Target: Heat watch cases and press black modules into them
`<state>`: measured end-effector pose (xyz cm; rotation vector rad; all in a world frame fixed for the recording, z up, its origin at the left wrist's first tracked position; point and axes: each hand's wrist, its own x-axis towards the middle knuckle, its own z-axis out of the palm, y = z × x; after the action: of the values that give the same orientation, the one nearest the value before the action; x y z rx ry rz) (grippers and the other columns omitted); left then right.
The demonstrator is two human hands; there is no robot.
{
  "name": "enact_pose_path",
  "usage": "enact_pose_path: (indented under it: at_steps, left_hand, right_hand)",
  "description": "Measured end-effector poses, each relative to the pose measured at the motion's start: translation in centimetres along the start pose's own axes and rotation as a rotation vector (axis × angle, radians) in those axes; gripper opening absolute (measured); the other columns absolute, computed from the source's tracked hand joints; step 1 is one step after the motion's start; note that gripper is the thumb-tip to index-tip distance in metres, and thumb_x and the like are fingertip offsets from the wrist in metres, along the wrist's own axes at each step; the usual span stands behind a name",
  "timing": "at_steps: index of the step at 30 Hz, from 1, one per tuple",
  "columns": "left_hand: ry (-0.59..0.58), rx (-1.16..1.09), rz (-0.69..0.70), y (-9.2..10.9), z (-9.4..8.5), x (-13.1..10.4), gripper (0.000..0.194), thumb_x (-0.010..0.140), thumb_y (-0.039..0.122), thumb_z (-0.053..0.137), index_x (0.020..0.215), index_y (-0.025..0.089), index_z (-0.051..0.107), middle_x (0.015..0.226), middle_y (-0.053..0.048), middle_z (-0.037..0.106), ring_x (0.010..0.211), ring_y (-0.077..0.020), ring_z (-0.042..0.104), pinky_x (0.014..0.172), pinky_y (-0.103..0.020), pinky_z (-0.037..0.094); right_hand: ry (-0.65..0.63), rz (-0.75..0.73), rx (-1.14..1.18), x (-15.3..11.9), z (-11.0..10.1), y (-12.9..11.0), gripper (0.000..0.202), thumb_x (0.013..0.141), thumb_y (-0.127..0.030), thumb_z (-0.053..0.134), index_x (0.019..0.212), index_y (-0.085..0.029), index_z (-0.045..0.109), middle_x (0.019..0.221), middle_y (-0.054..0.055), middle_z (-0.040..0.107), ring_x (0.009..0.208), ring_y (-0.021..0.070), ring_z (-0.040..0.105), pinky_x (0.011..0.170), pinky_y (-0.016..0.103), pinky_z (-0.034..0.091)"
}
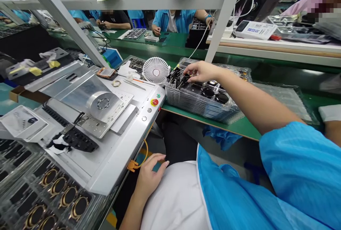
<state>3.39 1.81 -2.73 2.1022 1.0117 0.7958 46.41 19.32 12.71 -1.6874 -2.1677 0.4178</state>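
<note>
My right hand (pixel 195 72) reaches over a stack of clear plastic trays (pixel 202 107), its fingers bent around a black part (pixel 183 80) at the tray's left end. How firmly the fingers hold it is hard to make out. Round black pieces (pixel 221 97) lie in the top tray, below my right forearm. Near my lap, my left hand (pixel 152 173) rests with thumb and fingers apart, holding nothing. Left of it stands a white machine (pixel 128 144) with a metal plate, a silver disc (pixel 102 103) and a red button (pixel 154 102).
A white fan (pixel 156 70) stands between machine and trays. Tweezers (pixel 134 85) lie on the machine. Trays of gold-rimmed round parts (pixel 68 196) are at the lower left. Slanted metal posts (pixel 226 15) hold a shelf above. People sit across the green bench (pixel 173 40).
</note>
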Motion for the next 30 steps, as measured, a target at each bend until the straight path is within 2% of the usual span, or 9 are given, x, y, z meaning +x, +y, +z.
enact_pose_path:
  at_steps: [3,6,10,12,14,18,24,27,30]
  left_hand:
    - [-0.007,-0.003,0.005,-0.3,0.0,-0.1,0.01,0.093,0.023,0.074,0.103,0.022,0.079,0.1,-0.004,0.082,0.092,-0.0158,0.08,0.086,-0.025,0.066]
    - [-0.006,-0.009,0.0,-0.7,0.1,-0.3,0.01,0.093,0.024,0.074,0.102,0.022,0.079,0.099,-0.004,0.082,0.092,-0.0158,0.08,0.087,-0.025,0.066]
    - [-0.031,-0.01,-0.015,-1.2,0.4,-0.3,0.01,0.093,0.025,0.075,0.102,0.023,0.079,0.099,-0.003,0.082,0.092,-0.0159,0.08,0.086,-0.025,0.067]
    - [-0.045,-0.014,-0.011,-1.3,0.7,-0.2,0.01,0.093,0.025,0.075,0.102,0.024,0.079,0.099,-0.003,0.082,0.092,-0.0158,0.08,0.087,-0.025,0.066]
    - [-0.06,-0.02,-0.007,-1.4,0.9,0.0,0.011,0.094,0.025,0.074,0.103,0.023,0.079,0.1,-0.003,0.082,0.093,-0.0161,0.08,0.087,-0.025,0.066]
    - [-0.093,-0.017,-0.015,-1.4,0.9,0.0,0.012,0.095,0.027,0.073,0.104,0.023,0.079,0.101,-0.005,0.082,0.094,-0.0173,0.08,0.088,-0.027,0.067]
    - [-0.081,-0.003,-0.039,-1.2,0.5,-0.6,0.012,0.095,0.029,0.072,0.103,0.022,0.079,0.1,-0.006,0.082,0.093,-0.0186,0.08,0.086,-0.029,0.067]
    - [-0.079,0.002,-0.036,-0.9,0.4,-0.6,0.013,0.095,0.03,0.072,0.103,0.022,0.079,0.1,-0.006,0.083,0.092,-0.019,0.081,0.086,-0.029,0.068]
    - [-0.084,0.006,-0.035,-0.7,0.4,-0.5,0.012,0.095,0.03,0.072,0.102,0.023,0.08,0.1,-0.005,0.083,0.092,-0.0189,0.081,0.086,-0.029,0.068]
  right_hand:
    - [0.07,-0.014,-0.111,-1.1,-1.0,-0.4,0.05,0.083,-0.031,0.077,0.131,-0.017,0.075,0.126,0.014,0.074,0.106,0.0312,0.069,0.091,0.045,0.055]
    - [0.113,0.069,-0.223,-3.4,-2.7,-1.0,0.04,0.087,-0.035,0.073,0.121,-0.014,0.078,0.115,0.015,0.077,0.101,0.0318,0.071,0.086,0.044,0.054]
    - [-0.069,0.242,-0.275,-7.0,-3.9,-1.8,0.034,0.087,-0.048,0.074,0.105,-0.02,0.08,0.094,0.008,0.079,0.081,0.026,0.071,0.073,0.037,0.053]
    - [-0.165,0.263,-0.286,-8.3,-3.5,-2.1,0.042,0.086,-0.056,0.074,0.107,-0.02,0.08,0.097,0.009,0.079,0.083,0.0271,0.071,0.073,0.037,0.053]
    - [-0.203,0.244,-0.301,-9.0,-2.7,-2.2,0.05,0.087,-0.058,0.072,0.114,-0.017,0.08,0.109,0.013,0.079,0.093,0.0304,0.073,0.078,0.039,0.054]
    - [-0.219,0.199,-0.347,-9.2,-1.5,-2.5,0.057,0.088,-0.052,0.07,0.128,-0.012,0.078,0.125,0.018,0.075,0.097,0.0327,0.074,0.082,0.04,0.055]
    - [-0.195,0.234,-0.363,-9.3,-1.8,-3.6,0.038,0.089,-0.031,0.063,0.117,-0.017,0.083,0.103,0.011,0.084,0.092,0.03,0.077,0.081,0.037,0.054]
    - [-0.168,0.227,-0.397,-9.4,-1.8,-3.9,0.034,0.089,-0.027,0.06,0.11,-0.02,0.086,0.092,0.009,0.085,0.083,0.0292,0.076,0.076,0.038,0.052]
    - [-0.104,0.239,-0.496,-9.5,-1.6,-3.5,0.036,0.089,-0.023,0.057,0.11,-0.02,0.086,0.092,0.011,0.085,0.084,0.0317,0.075,0.074,0.04,0.05]
